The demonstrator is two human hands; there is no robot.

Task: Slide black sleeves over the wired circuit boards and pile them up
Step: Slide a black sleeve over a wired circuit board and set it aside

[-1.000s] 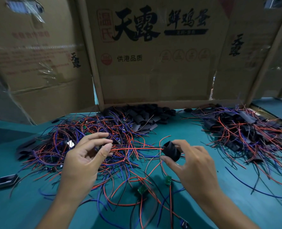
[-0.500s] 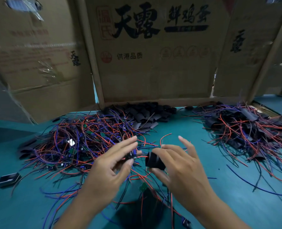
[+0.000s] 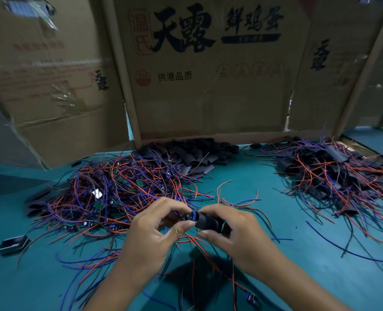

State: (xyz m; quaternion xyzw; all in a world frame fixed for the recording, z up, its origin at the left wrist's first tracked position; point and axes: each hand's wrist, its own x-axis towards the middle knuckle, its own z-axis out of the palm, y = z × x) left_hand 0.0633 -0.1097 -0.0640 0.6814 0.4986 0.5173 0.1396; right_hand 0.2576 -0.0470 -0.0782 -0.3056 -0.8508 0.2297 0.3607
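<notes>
My right hand point(image 3: 233, 241) grips a black sleeve point(image 3: 207, 221) between thumb and fingers, its open end facing left. My left hand point(image 3: 154, 230) pinches a small wired circuit board point(image 3: 190, 216) right at the sleeve's mouth; the board is mostly hidden by my fingers. Red and blue wires trail down from the two hands. A tangled heap of unsleeved wired boards point(image 3: 118, 189) lies at the left. Loose black sleeves point(image 3: 195, 156) are heaped at the back centre. Sleeved boards lie in a pile point(image 3: 334, 176) at the right.
Cardboard boxes point(image 3: 208, 75) wall off the back of the teal table point(image 3: 298, 265). A small black block point(image 3: 13, 244) lies at the left edge. Another green board point(image 3: 195, 252) with wires lies under my hands. A loose blue wire point(image 3: 343, 250) lies at the right.
My hands have come together: the left one brought the board rightward to the sleeve's mouth, and the right one moved left with the sleeve. The view has shifted slightly.
</notes>
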